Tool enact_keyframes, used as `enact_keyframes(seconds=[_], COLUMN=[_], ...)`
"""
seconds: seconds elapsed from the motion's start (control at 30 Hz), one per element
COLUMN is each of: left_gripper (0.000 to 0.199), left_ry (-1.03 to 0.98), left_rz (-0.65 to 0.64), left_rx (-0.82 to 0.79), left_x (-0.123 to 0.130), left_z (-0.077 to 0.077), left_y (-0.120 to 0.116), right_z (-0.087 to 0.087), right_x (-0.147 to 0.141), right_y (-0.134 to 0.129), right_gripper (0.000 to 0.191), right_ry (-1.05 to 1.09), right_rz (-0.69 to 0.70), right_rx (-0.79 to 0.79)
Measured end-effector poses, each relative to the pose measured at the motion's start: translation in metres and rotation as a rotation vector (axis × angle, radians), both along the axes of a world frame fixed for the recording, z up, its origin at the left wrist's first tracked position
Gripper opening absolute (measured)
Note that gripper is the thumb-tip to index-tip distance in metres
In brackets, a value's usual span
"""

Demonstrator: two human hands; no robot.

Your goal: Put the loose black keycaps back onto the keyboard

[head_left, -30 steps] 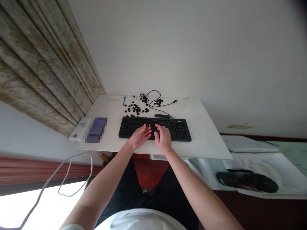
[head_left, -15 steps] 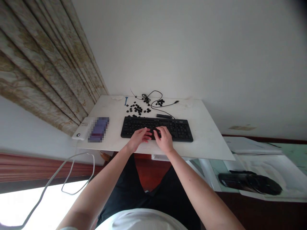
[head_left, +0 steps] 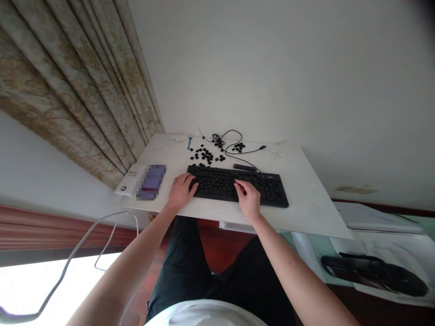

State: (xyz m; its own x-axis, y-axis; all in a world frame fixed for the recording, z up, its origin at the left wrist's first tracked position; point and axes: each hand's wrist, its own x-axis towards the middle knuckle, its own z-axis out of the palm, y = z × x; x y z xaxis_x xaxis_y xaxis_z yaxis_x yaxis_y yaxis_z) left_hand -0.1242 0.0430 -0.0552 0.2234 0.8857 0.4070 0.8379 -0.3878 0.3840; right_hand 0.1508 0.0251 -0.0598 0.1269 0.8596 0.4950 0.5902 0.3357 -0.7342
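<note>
The left hand (head_left: 181, 191), fingers spread, touches nine o'clock on the long black plastic keyboard (head_left: 216, 186) atop the flat white tabletop (head_left: 299, 181). The right hand (head_left: 249, 199) pinches narrowly near centre, contents indiscernible; apparent keywork calls for precision.

"What does the white table (head_left: 302, 181) carry?"
"A black keyboard (head_left: 217, 183) toward the front, with loose black keycaps (head_left: 206, 156), a cable (head_left: 217, 138) and a dark strip (head_left: 244, 167) behind it."
"And leftward?"
"A blue tool (head_left: 189, 143) near the keycaps; farther left, a white box (head_left: 127, 180) beside a pixelated item (head_left: 152, 181)."
</note>
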Motion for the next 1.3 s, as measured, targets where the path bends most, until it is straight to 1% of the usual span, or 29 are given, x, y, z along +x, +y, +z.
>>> enact_keyframes(seconds=[0.17, 0.3, 0.37, 0.43, 0.6, 0.73, 0.83, 1.0, 1.2, 1.3], left_gripper=[0.03, 0.03, 0.029, 0.029, 0.031, 0.032, 0.031, 0.03, 0.033, 0.034], left_ry=[0.027, 0.022, 0.02, 0.024, 0.033, 0.046, 0.072, 0.103, 0.107, 0.086], left_rz=[-0.053, -0.065, -0.071, -0.077, -0.077, -0.091, -0.089, -0.086, -0.092, -0.102], left_rx=[-0.023, -0.036, -0.034, -0.029, -0.027, -0.015, 0.007, 0.042, 0.052, 0.051], left_x=[0.0, -0.001, -0.001, -0.001, 0.0, 0.0, 0.0, 0.0, 0.0, 0.0], left_z=[-0.003, -0.003, -0.003, -0.003, -0.004, -0.004, -0.004, -0.005, -0.006, -0.007], left_y=[0.001, 0.002, 0.002, 0.001, 0.001, 0.001, 0.002, 0.003, 0.003, 0.004], right_z=[0.013, 0.024, 0.027, 0.03, 0.036, 0.04, 0.041, 0.042, 0.047, 0.051], right_x=[-0.026, -0.05, -0.06, -0.069, -0.083, -0.088, -0.089, -0.087, -0.087, -0.088], right_y=[0.02, 0.045, 0.054, 0.061, 0.068, 0.076, 0.085, 0.093, 0.09, 0.092], right_gripper=[0.024, 0.017, 0.019, 0.021, 0.009, 0.012, 0.014, 0.014, 0.008, 0.005], right_ry=[0.203, 0.285, 0.33, 0.367, 0.449, 0.503, 0.471, 0.363, 0.263, 0.099], right_rz=[0.109, 0.168, 0.206, 0.253, 0.31, 0.285, 0.259, 0.286, 0.316, 0.33], right_rx=[-0.246, -0.421, -0.491, -0.573, -0.734, -0.78, -0.808, -0.832, -0.863, -0.805])
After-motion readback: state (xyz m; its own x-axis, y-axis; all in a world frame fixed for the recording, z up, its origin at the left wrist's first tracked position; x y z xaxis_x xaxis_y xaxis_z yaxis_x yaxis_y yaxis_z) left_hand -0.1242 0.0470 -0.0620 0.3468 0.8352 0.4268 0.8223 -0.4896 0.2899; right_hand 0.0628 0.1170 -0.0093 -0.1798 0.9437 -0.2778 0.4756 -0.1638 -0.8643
